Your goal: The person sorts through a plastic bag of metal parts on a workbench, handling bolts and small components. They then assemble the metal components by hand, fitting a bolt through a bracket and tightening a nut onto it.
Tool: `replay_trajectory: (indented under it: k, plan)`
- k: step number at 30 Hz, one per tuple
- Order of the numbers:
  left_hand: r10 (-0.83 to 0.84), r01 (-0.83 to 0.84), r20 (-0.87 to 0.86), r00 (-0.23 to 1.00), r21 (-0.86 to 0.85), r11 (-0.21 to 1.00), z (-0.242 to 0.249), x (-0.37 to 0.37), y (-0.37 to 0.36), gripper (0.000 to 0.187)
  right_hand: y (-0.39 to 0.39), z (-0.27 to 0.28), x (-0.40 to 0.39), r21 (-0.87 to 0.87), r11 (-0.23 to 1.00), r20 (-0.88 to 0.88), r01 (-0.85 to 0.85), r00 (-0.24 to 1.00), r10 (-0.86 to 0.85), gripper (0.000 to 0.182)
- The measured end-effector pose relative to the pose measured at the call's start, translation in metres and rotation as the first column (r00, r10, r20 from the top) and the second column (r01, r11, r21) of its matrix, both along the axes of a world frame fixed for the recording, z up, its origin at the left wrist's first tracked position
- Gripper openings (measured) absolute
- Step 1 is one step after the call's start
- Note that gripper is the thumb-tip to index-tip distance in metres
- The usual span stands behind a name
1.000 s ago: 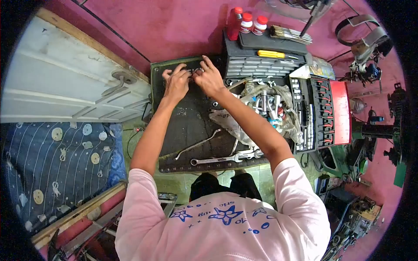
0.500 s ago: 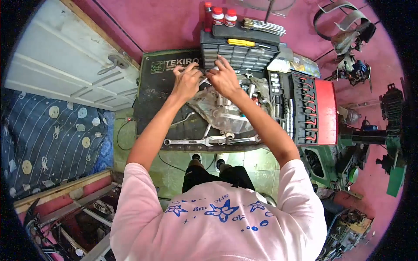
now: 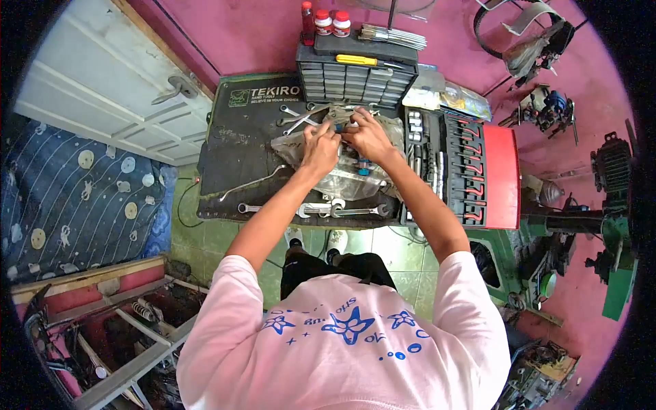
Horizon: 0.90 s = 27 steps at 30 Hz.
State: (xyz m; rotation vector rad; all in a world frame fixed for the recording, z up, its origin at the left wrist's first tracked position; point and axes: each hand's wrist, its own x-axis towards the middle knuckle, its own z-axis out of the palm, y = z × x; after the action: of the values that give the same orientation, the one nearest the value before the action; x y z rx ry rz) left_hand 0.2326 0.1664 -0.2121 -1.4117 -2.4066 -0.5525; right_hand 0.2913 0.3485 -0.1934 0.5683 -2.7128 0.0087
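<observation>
My left hand (image 3: pixel 320 147) and my right hand (image 3: pixel 369 133) are side by side, pressed into a crumpled clear plastic bag (image 3: pixel 342 183) full of metal tools, with a blue-handled piece showing. The bag lies on a black TEKIRO mat (image 3: pixel 239 147). Both hands have curled fingers, and what they grip is hidden among the bag's folds. Just left of my left hand, a few small wrenches (image 3: pixel 295 117) lie loose on the mat. A long thin wrench (image 3: pixel 256 181) rests further left. Several combination wrenches (image 3: pixel 342 210) lie along the mat's near edge.
A grey drawer organiser (image 3: pixel 348 78) with a yellow screwdriver (image 3: pixel 357 60) and red-capped bottles (image 3: pixel 322 20) stands behind the mat. An open red socket case (image 3: pixel 502 174) lies to the right. A white door (image 3: pixel 102 89) and blue patterned bedding (image 3: pixel 82 198) are left; engine parts are right.
Both hands moved from the mat's far left, near the organiser, rightward and nearer onto the plastic bag. The small wrenches they handled now lie on the mat.
</observation>
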Motion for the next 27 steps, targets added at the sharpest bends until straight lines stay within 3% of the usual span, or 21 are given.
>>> replay_trajectory:
  k: [8, 13, 15, 19, 21, 25, 27]
  plan:
    - [0.073, -0.075, 0.043, 0.996, 0.047, 0.996, -0.007, -0.003, -0.002, 0.006, -0.010, -0.016, -0.008, 0.057, 0.993, -0.015, 0.103, 0.995, -0.102, 0.025]
    - [0.076, -0.077, 0.012, 0.997, 0.047, 0.996, 0.002, -0.007, -0.011, 0.014, -0.011, -0.015, 0.004, -0.071, 0.981, -0.125, 0.178, 0.975, -0.186, 0.024]
    - [0.088, -0.087, 0.014, 0.996, -0.030, 0.996, 0.004, -0.014, -0.020, 0.017, -0.009, -0.013, 0.014, -0.063, 0.969, -0.101, 0.240, 0.964, -0.245, 0.025]
    - [0.074, -0.075, -0.075, 0.994, -0.003, 0.997, 0.001, -0.036, -0.035, 0.019, 0.003, 0.000, 0.042, -0.120, 0.905, -0.201, 0.409, 0.883, -0.425, 0.026]
    - [0.073, -0.077, -0.103, 0.992, -0.037, 0.996, -0.003, -0.046, -0.043, 0.020, 0.009, 0.005, 0.058, -0.074, 0.830, -0.142, 0.553, 0.818, -0.558, 0.026]
    - [0.116, -0.130, -0.130, 0.985, -0.106, 0.986, -0.006, -0.057, -0.055, 0.019, 0.017, 0.004, 0.087, -0.195, 0.712, -0.044, 0.675, 0.719, -0.694, 0.021]
    - [0.103, -0.119, -0.135, 0.986, -0.122, 0.985, -0.009, -0.060, -0.056, 0.017, 0.021, -0.003, 0.095, -0.126, 0.687, -0.042, 0.715, 0.688, -0.724, 0.017]
